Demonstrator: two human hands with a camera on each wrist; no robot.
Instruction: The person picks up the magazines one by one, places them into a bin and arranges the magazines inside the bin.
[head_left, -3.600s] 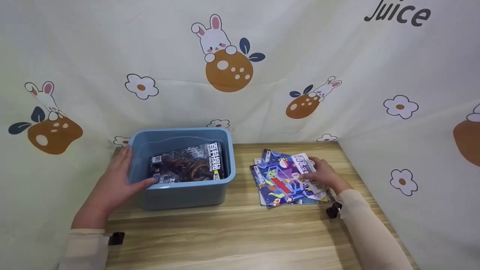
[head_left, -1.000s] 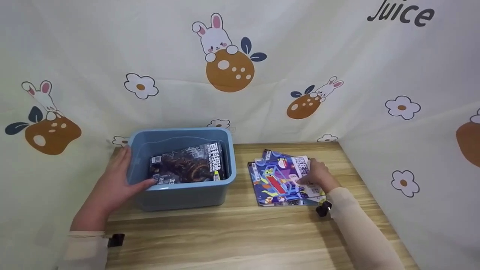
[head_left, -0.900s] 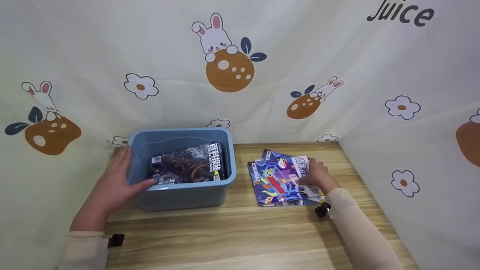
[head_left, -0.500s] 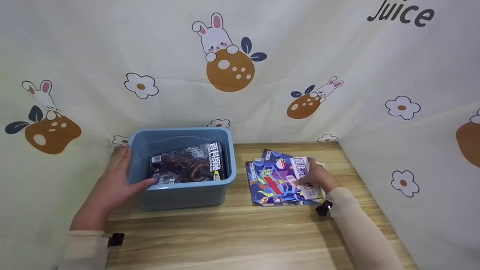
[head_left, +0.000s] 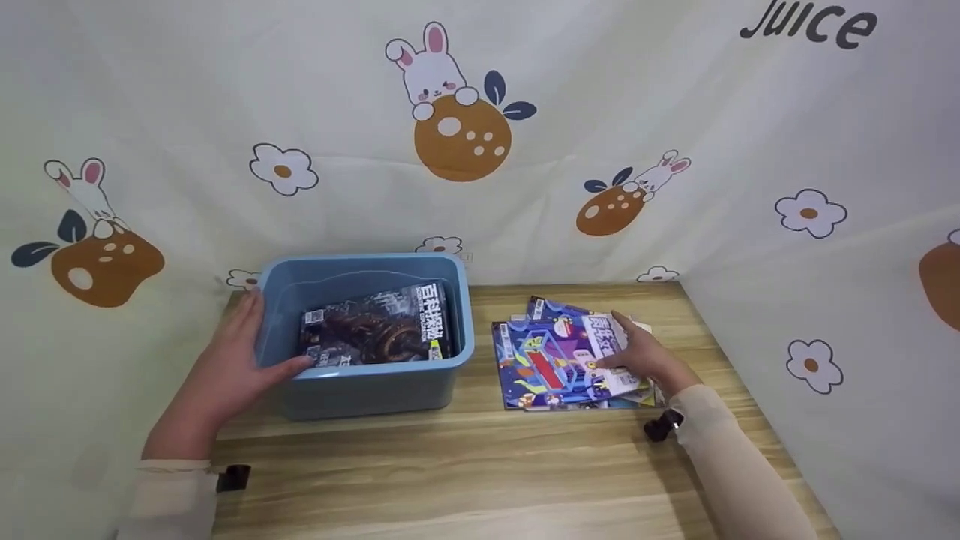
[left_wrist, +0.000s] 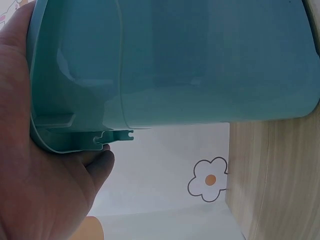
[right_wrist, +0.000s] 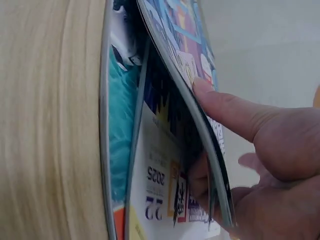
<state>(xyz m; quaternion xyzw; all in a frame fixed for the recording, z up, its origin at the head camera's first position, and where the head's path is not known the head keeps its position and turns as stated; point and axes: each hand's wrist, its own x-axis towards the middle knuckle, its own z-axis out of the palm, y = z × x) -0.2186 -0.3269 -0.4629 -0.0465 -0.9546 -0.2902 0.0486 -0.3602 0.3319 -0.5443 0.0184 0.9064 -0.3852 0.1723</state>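
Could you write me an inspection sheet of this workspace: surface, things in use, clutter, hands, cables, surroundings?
Surface: wood-grain table.
Job's things: blue bin with a dark magazine inside; beside it, a purple magazine on top of other magazines.
Clutter: nothing seen.
Left hand: holds the bin by its near-left corner.
Right hand: pinches the purple magazine, thumb above and fingers beneath; that edge is raised.
Cables: nothing seen; a small black piece sits by the left cuff.
Surroundings: pale curtain printed with rabbits, oranges and flowers.
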